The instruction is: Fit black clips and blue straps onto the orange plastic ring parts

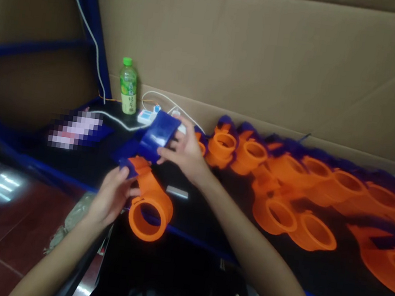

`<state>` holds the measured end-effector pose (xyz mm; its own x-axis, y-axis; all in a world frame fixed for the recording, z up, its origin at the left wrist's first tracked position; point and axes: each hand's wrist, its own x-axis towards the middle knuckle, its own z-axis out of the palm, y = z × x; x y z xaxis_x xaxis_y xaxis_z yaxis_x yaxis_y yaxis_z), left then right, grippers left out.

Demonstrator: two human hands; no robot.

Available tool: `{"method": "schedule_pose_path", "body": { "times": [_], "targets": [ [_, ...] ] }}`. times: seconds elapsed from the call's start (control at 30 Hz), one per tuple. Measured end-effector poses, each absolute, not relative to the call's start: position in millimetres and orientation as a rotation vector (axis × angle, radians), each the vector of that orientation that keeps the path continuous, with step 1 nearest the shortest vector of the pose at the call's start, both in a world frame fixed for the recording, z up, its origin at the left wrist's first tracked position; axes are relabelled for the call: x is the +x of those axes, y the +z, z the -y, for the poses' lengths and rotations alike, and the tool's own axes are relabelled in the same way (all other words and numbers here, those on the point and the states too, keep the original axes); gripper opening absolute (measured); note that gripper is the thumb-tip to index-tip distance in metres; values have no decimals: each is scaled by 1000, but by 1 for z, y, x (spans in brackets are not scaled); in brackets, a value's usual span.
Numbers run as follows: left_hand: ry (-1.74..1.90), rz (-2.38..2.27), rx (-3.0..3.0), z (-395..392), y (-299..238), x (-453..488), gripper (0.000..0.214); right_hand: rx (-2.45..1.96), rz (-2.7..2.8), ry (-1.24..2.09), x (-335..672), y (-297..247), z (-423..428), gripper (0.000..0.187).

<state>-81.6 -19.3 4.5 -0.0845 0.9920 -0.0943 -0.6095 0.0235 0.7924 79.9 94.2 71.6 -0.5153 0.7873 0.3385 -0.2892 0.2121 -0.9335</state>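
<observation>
My left hand (112,195) grips an orange plastic ring part (150,207) by its neck, holding it over the near edge of the black table (329,279). My right hand (184,151) pinches a shiny blue curved plate (158,135) at its right edge, just above the orange part. A small blue tab (129,168) sticks out by my left fingers. Both hands are closed on their pieces.
Several orange ring parts with blue pieces (297,191) lie in a row across the table to the right. A green bottle (128,87), a white power strip (147,117) with cables and a small grey bar (177,192) are nearby. Cardboard (269,55) walls the back.
</observation>
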Motion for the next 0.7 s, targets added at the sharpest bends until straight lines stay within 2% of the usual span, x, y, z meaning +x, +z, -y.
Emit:
{"method": "schedule_pose_path", "body": {
  "times": [0.07,0.1,0.23,0.37,0.57,0.7],
  "targets": [
    [1519,-797,631,18,5,-79,44,-464,1559,1528,91,78,-81,89],
    [1545,-795,636,18,5,-78,41,-474,1554,1549,96,81,-75,88],
    [1610,-820,661,16,5,-71,31,-571,1417,1626,111,86,-62,67],
    [1627,-839,690,14,7,-66,36,-631,1237,1684,119,88,-60,57],
    [1735,-912,706,14,10,-60,39,-668,1324,1715,120,87,-51,66],
    [1788,-952,707,18,12,-60,46,-785,1193,1709,121,79,-46,47]
  ]
}}
